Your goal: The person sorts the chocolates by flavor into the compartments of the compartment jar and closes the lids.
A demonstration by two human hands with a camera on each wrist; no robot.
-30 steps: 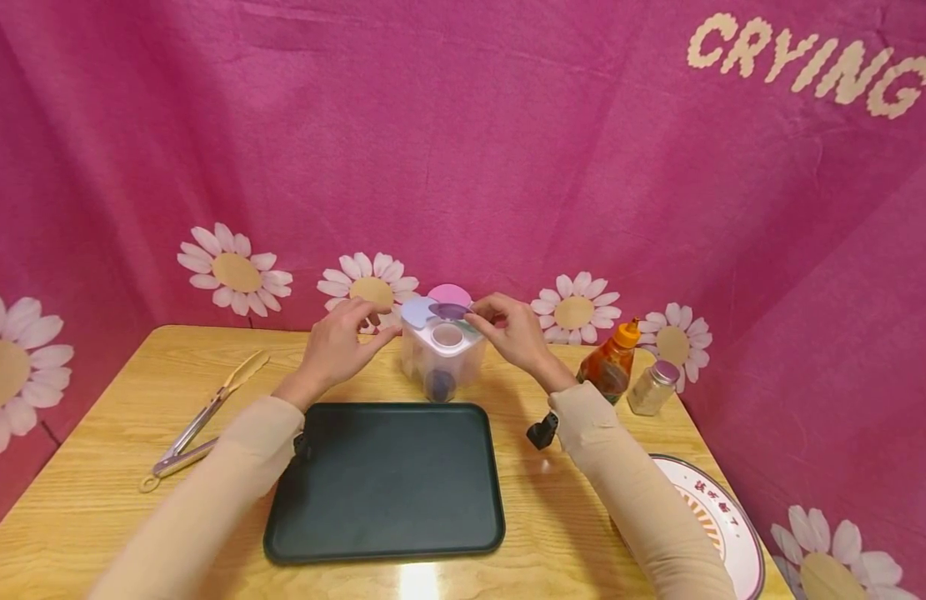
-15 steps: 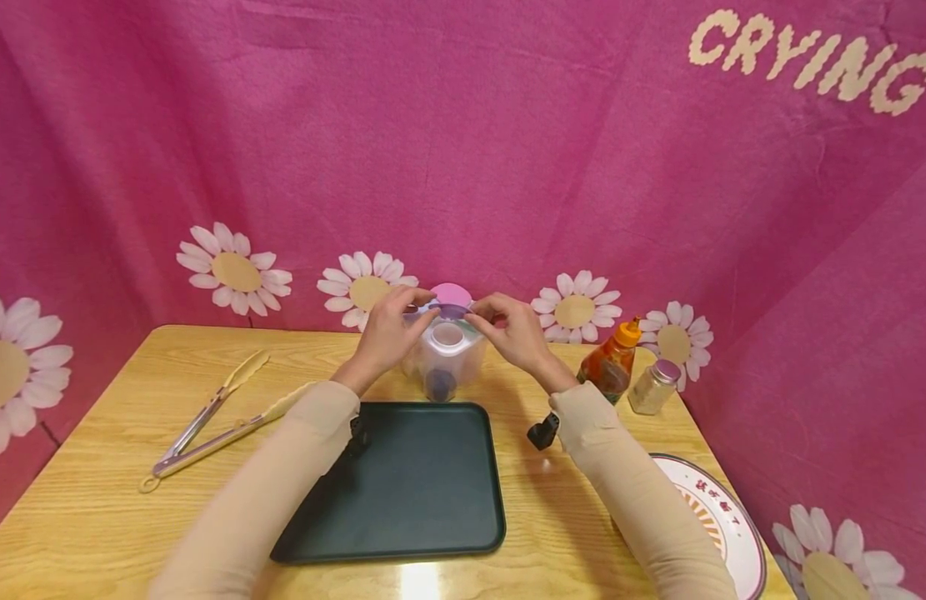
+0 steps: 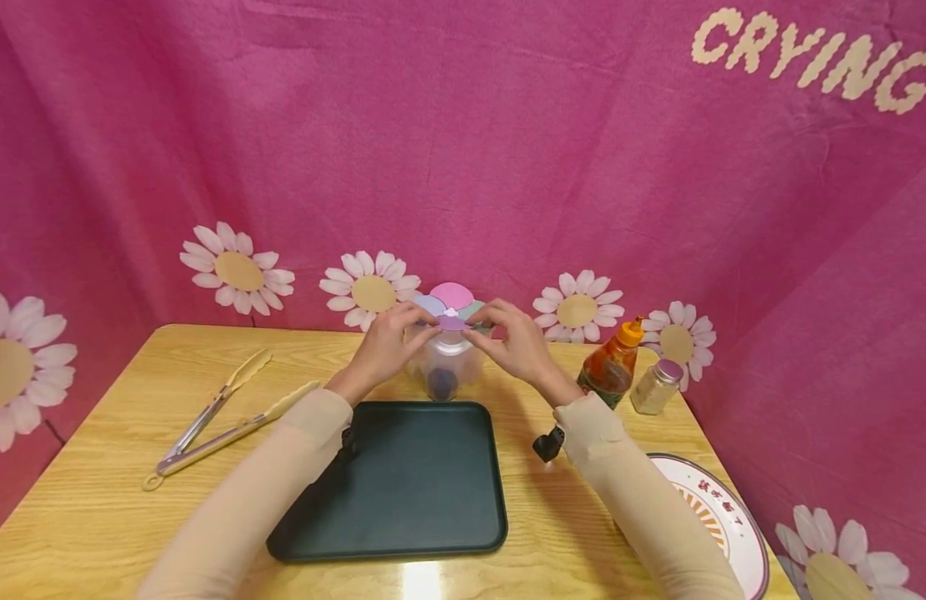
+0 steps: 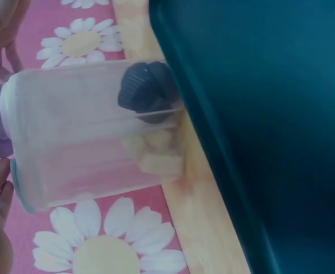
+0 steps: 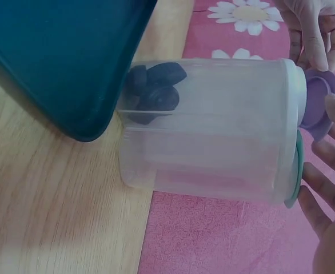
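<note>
A clear plastic container (image 3: 449, 363) with several coloured lids stands at the back of the table. My left hand (image 3: 385, 343) pinches the left edge of its purple lid (image 3: 452, 323). The right edge of that lid is pinched by my right hand (image 3: 518, 340). In the right wrist view the purple lid (image 5: 316, 108) stands tilted, its underside showing, above the container's rim. Dark moulded pieces (image 4: 147, 90) lie at the bottom of one compartment. Pale yellow pieces (image 4: 159, 153) lie in another. A green lid (image 5: 296, 171) is flat on the neighbouring compartment.
A dark rectangular tray (image 3: 402, 483) lies in front of the container. Spread tongs (image 3: 207, 442) lie at left. A sauce bottle (image 3: 608, 367), a shaker jar (image 3: 655, 387) and a patterned plate (image 3: 743, 542) are at right, the plate partly behind the right sleeve.
My left hand has moved right and taken the purple lid's left edge. The lid has swung toward me and down over the round opening. My right hand stays on its right edge.
</note>
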